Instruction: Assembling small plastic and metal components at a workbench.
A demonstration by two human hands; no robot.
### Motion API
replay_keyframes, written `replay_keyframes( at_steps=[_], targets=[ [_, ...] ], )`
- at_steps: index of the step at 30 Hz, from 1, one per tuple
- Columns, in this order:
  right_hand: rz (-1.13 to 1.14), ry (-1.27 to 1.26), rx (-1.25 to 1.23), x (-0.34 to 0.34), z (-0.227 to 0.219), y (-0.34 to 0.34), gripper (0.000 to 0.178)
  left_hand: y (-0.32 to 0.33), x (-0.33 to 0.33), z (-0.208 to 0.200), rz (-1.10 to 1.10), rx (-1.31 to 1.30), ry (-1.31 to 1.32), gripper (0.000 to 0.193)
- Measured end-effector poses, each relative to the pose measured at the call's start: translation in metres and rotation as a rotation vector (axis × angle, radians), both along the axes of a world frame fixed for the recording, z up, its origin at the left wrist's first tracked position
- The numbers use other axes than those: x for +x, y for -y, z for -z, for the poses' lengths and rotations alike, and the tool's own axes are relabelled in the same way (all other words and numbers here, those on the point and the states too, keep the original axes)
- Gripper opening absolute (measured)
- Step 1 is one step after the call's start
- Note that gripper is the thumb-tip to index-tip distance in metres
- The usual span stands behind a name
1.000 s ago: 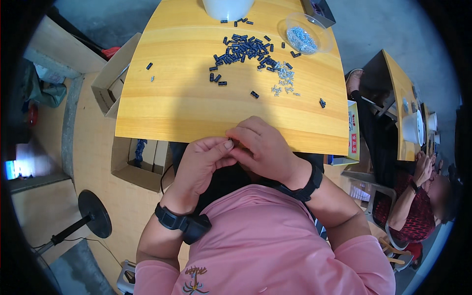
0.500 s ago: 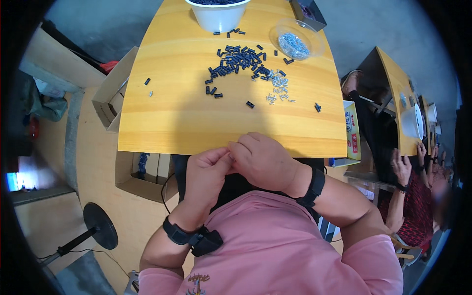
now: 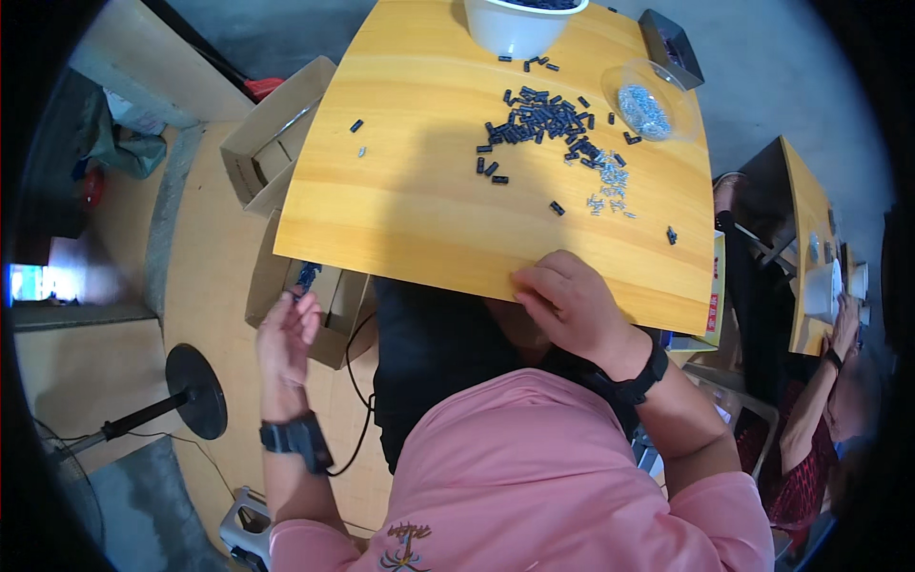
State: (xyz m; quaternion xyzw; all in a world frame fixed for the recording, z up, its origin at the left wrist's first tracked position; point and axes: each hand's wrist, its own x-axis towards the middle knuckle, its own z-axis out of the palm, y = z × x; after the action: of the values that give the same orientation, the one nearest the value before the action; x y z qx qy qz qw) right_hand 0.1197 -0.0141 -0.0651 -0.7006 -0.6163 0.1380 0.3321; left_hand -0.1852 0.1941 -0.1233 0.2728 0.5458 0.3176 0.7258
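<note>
The wooden table [image 3: 400, 219], smooth and honey-coloured with a visible grain, is taking up most of the view, and its near edge is running just under the person's right hand [image 3: 570, 303]. That hand is resting curled at the edge, fingers drawn in; whether anything is pinched inside it cannot be told.

The left hand [image 3: 284, 336] is hanging well off to the side, over the open cardboard box [image 3: 315, 305] beside the table, fingers loosely spread and holding nothing that can be seen. A few dark pieces are showing in the box near its fingertips.

The risk here is mostly one of scatter. The small black cylindrical parts [image 3: 538, 122] are lying loose in a heap on a slick top, and a sweep of the right forearm could be sending some rolling towards the edge (they look round enough to roll). The tiny silvery metal pieces [image 3: 608, 181] beside them are lying mingled with the heap's fringe, so a careless pinch could be lifting the wrong kind. One black part [image 3: 671, 234] is already sitting alone near the right edge.

Further back, the white plastic tub [image 3: 519, 24] is standing at the far edge, and the clear shallow dish [image 3: 648, 103] is holding more silvery bits.
</note>
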Motion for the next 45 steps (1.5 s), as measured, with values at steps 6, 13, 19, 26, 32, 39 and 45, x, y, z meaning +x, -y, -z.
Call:
replay_keyframes(
  at_steps=[6, 13, 19, 26, 32, 39, 45],
  targets=[
    [0.009, 0.015, 0.045, -0.005, 0.000, -0.003, 0.010, -0.070, -0.096, 0.135, -0.173, -0.350, 0.024, 0.032],
    [0.004, 0.017, 0.034, 0.002, -0.003, 0.003, 0.011, -0.065, -0.035, 0.077, -0.180, 0.221, 0.188, 0.013],
    [0.266, 0.018, 0.085, 0.035, -0.017, -0.007, 0.015, -0.027, 0.057, -0.044, -0.251, 0.598, 0.073, 0.018],
    [0.312, 0.174, -0.047, 0.054, -0.004, -0.029, 0.009, 0.054, 0.153, -0.073, 0.385, 0.361, 0.101, 0.019],
    [0.329, 0.158, -0.059, 0.046, -0.010, -0.029, 0.008, 0.091, 0.194, -0.062, 0.598, 0.350, 0.160, 0.021],
    [0.354, -0.274, 0.171, 0.006, -0.026, -0.008, 0.008, 0.108, 0.207, -0.050, 0.619, 0.182, 0.288, 0.021],
    [0.255, -0.210, 0.224, 0.002, -0.021, 0.001, 0.017, 0.104, 0.202, -0.050, 0.621, 0.181, 0.298, 0.022]
  ],
)
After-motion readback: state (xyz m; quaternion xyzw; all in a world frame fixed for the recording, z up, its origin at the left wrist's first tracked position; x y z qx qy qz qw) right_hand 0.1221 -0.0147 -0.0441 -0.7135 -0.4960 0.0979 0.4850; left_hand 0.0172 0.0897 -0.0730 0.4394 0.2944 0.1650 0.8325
